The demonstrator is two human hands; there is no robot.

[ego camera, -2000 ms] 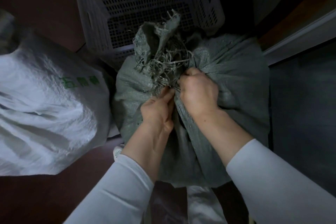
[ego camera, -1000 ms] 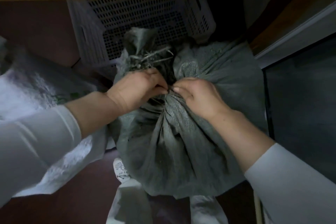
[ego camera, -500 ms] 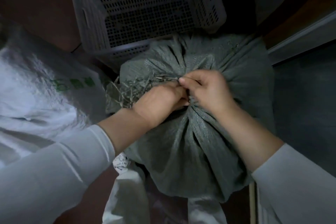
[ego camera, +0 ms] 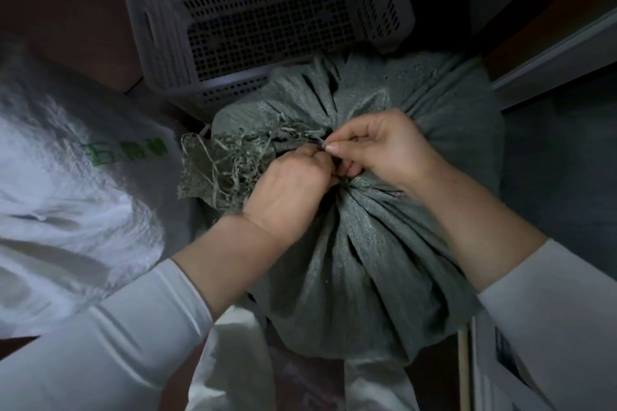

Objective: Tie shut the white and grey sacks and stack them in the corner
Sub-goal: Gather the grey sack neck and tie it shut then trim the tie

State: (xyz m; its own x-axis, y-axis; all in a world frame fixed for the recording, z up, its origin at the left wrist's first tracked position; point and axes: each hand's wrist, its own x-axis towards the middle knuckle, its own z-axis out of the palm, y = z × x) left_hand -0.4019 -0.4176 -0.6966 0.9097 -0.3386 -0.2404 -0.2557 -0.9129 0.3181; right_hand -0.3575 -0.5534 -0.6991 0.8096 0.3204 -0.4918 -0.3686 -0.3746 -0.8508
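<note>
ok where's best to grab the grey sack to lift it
Probably the gathered neck of the grey sack, from above: the pleats converge there into a narrow bunch, while the body bulges round. The left hand and right hand grip there.

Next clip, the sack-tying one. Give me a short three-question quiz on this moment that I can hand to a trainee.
1. True or false: the left hand and the right hand are both at the gathered neck of the grey sack.
2. What stands just beyond the grey sack? A) a plastic crate B) a metal bucket C) a wooden chair
3. Fill in: the white sack with green print lies on the person's ____ side.
Key: 1 true; 2 A; 3 left.
</note>
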